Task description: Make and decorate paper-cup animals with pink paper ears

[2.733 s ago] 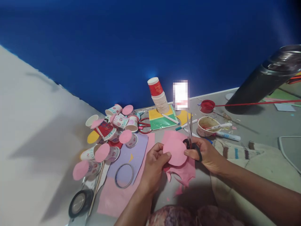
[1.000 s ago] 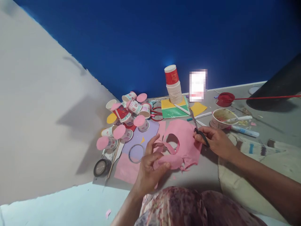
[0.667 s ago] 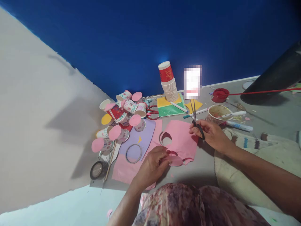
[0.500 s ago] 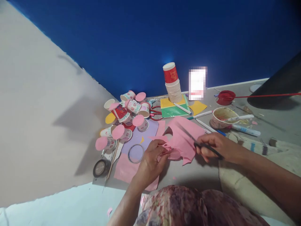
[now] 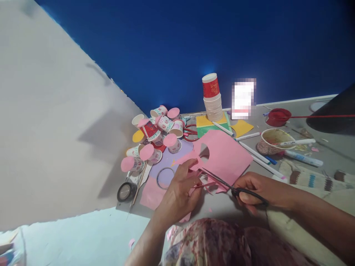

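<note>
1. Closed around the black handles, my right hand [image 5: 259, 188] has a firm grip on the scissors [image 5: 222, 181], whose thin blades stand slightly apart and point left toward my other hand.
2. My left hand [image 5: 180, 192] pinches the near edge of the pink sheet [image 5: 224, 155] between thumb and fingertips, a tight grip with the other fingers curled.
3. That pink sheet is soft-looking and matte, with a round hole [image 5: 204, 152] cut out near its left side and a ragged, snipped lower edge where narrow strips hang loose by the blades.
4. It lies mostly flat on the grey counter [image 5: 327, 147], just in front of me, its near edge lifted into my fingers.
5. Under and left of it sit a lilac sheet [image 5: 172, 157] and another pink sheet [image 5: 151, 186], with a clear tape ring [image 5: 165, 178] resting on them.
6. Farther left is a heap of small paper cups [image 5: 155, 140], several capped with pink discs, and a black tape roll [image 5: 126, 191].
7. Behind stand a stack of cups [image 5: 212, 98] topped by a red one, and a bowl [image 5: 273, 140] with markers beside it.
</note>
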The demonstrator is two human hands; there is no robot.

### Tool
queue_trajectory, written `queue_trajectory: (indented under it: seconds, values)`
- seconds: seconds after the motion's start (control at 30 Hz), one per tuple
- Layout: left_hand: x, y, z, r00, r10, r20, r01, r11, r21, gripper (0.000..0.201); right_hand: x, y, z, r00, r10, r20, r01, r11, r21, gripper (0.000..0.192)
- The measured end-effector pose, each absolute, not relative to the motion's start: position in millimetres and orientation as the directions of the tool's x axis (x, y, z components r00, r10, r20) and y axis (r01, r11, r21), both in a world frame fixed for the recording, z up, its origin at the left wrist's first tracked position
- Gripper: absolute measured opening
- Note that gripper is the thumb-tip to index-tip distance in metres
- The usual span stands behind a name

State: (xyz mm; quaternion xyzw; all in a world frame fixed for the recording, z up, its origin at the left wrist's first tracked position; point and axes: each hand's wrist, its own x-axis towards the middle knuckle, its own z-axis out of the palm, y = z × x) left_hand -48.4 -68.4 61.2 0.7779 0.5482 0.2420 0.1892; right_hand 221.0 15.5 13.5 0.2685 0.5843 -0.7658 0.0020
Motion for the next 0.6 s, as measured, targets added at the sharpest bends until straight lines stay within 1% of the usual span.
queue_trajectory:
  seconds: [0.1,0.17,0.3,0.47,0.53,0.6]
  values:
    - [-46.0,-70.9,62.0,0.307,0.938,0.161,0.754,-0.343,0.559,0.020,217.8,11.8,15.0,-0.847,0.328,-0.419,0.303,-0.351,-0.886,0.074]
    - [-44.0,-71.9,63.1,0.304,0.941,0.146,0.748,-0.331,0.576,0.019,216.4,10.2,16.4,-0.839,0.357,-0.410,0.278,-0.367,-0.888,0.074]
    - [-40.9,-73.8,65.9,0.278,0.955,0.105,0.700,-0.276,0.658,0.019,215.3,9.3,18.4,-0.822,0.403,-0.402,0.270,-0.346,-0.899,0.066]
    - [-42.6,-75.0,64.4,0.277,0.956,0.091,0.606,-0.248,0.756,0.011,214.4,9.8,18.2,-0.762,0.488,-0.426,0.288,-0.334,-0.897,0.057]
    - [-46.7,-73.0,62.9,0.246,0.964,0.100,0.600,-0.232,0.765,0.010,216.0,11.3,17.5,-0.747,0.510,-0.427,0.296,-0.320,-0.900,0.055]
    - [-53.2,-69.8,62.0,0.152,0.983,0.106,0.616,-0.178,0.768,0.011,219.8,14.6,17.9,-0.761,0.501,-0.412,0.308,-0.280,-0.909,0.054]
